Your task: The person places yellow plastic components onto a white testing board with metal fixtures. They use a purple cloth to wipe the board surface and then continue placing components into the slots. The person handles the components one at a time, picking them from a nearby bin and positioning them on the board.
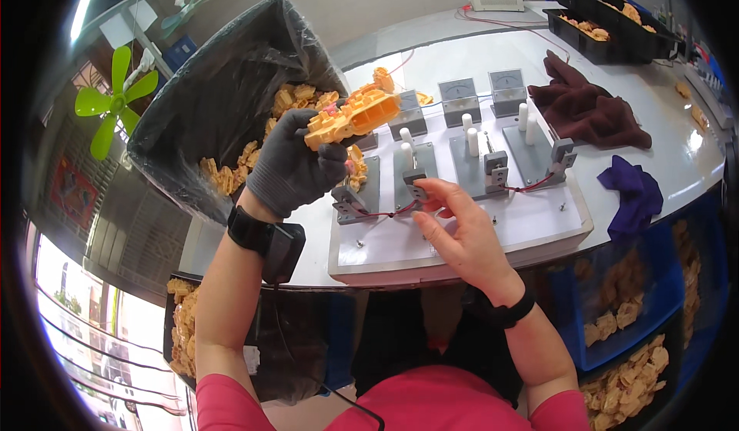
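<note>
The yellow plastic part [356, 119] lies in the gloved fingers of the left hand [300, 165], which are closed around its near-left end; whether it is one piece or several stacked is hard to tell. Its long axis slants from those fingers away and to the right, so its free end points beyond the bare fingers of the right hand [462, 235], ahead of them and a little left, well apart. The left hand is plainly the nearer to it. The right fingers are parted, thumb away from forefinger, the forefinger at the small grey block [416, 178] of a fixture; touching or just beside it, I cannot tell. Just beyond them, white posts [406, 152] stand upright between the right fingers and the part's free end, with a meter [408, 115] farther ahead. Red wires [392, 214] run left of the right thumb. Another yellow piece [357, 171] sits below the gloved fingers, and a lined black bin [231, 61] opens beyond them to the left on the counter [308, 238].
</note>
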{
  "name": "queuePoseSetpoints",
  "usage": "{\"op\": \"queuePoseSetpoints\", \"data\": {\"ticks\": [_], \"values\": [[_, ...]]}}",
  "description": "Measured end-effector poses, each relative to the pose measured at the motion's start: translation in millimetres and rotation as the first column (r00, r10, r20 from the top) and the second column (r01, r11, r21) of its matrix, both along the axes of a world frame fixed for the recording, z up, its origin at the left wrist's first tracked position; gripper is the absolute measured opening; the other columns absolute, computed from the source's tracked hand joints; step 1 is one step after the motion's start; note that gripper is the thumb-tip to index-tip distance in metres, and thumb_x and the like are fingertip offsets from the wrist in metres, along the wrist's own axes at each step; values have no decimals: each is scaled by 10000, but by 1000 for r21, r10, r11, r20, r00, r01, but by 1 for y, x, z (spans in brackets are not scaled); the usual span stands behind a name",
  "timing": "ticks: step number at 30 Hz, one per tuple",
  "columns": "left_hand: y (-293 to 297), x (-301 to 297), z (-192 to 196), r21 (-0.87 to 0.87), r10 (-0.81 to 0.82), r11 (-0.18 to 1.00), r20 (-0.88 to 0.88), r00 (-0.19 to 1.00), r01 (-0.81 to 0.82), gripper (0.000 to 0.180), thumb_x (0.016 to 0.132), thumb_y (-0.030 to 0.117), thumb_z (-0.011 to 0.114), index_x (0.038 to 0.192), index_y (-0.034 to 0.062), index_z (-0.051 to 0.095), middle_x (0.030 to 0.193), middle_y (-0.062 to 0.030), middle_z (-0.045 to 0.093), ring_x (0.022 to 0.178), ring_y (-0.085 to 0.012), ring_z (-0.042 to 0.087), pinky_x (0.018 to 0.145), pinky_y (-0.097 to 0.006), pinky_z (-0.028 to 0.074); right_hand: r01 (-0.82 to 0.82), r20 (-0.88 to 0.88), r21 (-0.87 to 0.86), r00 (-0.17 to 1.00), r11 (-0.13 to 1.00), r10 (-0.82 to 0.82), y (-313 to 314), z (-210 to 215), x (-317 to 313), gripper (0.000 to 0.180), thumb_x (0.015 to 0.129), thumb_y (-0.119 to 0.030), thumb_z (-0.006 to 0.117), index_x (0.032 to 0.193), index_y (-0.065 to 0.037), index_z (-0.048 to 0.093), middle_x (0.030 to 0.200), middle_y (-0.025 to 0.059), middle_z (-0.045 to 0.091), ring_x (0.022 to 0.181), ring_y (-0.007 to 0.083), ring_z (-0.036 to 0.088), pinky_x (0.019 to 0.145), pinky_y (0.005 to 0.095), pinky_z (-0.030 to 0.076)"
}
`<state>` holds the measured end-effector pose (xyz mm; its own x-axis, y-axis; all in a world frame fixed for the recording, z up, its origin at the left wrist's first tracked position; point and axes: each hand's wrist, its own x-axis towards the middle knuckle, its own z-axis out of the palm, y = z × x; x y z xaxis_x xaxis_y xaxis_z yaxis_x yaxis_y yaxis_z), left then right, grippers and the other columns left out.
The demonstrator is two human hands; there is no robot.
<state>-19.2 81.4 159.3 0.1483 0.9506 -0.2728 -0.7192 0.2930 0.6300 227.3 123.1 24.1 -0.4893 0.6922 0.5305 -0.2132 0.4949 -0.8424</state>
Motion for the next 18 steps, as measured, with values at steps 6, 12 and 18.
{"op": "queuePoseSetpoints", "data": {"ticks": [6,12,18], "values": [[12,-10,-4,-26,-31,999,46,998,32,455,925,279,586,1180,-93,524,829,-106,641,701,-157,665,644,-234,559,-7,-24,29,1000,1000,7,1,2,1,377,906,-151,679,1245,-18,578,1045,126,624,911,230,602,846,346,488],[17,-11,-6,-8,-76,997,36,996,76,524,910,284,600,1239,-111,496,870,-113,642,692,-160,657,654,-238,564,-13,-22,30,1000,999,13,2,2,1,369,899,-167,689,1222,-23,584,1032,121,621,899,228,604,838,347,490],[18,-12,-3,-32,-96,995,52,994,98,556,908,278,597,1283,-110,461,1015,-172,630,699,-183,660,688,-259,588,-40,-28,34,999,999,41,3,1,2,338,889,-182,706,1173,-37,594,989,104,609,856,215,585,814,335,490]]}}
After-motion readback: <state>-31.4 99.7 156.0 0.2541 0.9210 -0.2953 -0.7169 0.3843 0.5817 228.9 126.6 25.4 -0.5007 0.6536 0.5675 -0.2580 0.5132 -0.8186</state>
